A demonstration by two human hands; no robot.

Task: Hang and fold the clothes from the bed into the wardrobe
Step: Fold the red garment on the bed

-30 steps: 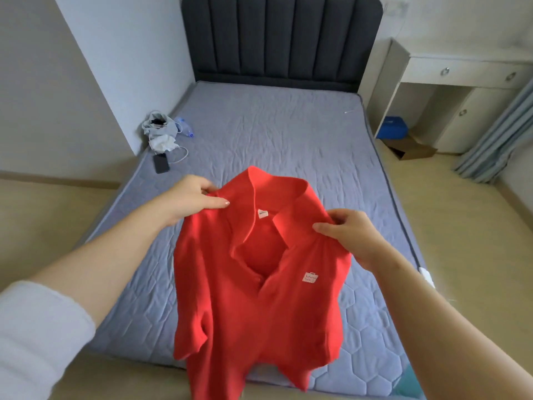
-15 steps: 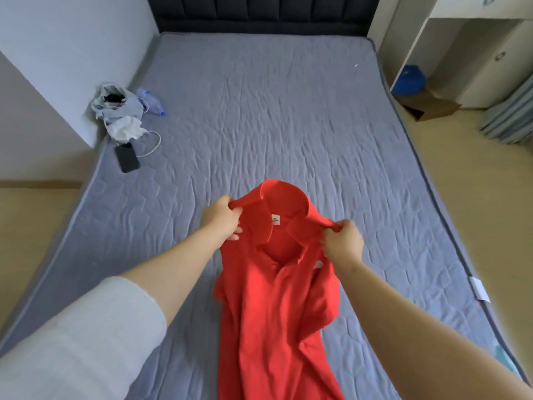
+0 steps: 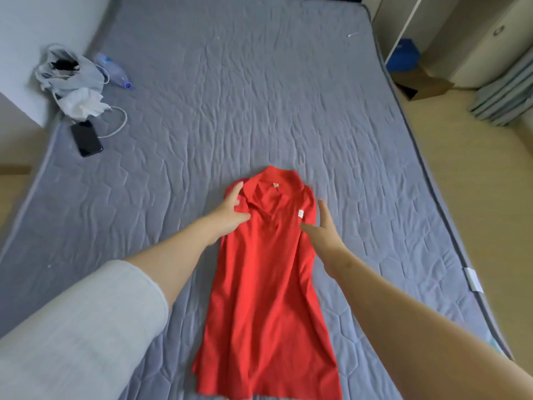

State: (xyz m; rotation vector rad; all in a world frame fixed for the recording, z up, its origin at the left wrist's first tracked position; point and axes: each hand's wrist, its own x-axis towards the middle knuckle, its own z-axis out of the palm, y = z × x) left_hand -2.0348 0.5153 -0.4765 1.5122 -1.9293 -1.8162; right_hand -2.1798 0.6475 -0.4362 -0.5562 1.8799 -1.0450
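A red polo shirt [image 3: 265, 284] lies flat on the grey quilted mattress [image 3: 259, 96], collar away from me, its sleeves tucked under so it forms a narrow strip. My left hand [image 3: 230, 210] rests on the shirt's left shoulder by the collar, fingers fairly straight. At the right shoulder edge my right hand [image 3: 324, 229] touches the fabric with spread, straight fingers. Neither hand grips the cloth. No wardrobe is in view.
At the mattress's far left corner lie a grey bag [image 3: 67, 72], white tissue [image 3: 82, 103], a plastic bottle [image 3: 114, 70], a black phone [image 3: 86, 138] and a white cable [image 3: 116, 127]. On the floor to the right stand a white desk [image 3: 473, 39], a blue box [image 3: 402, 57] and a cardboard box [image 3: 424, 83].
The shirt was held up by its shoulders in both hands; it now lies flat on the mattress. Both hands have let go and opened. My view has tilted down.
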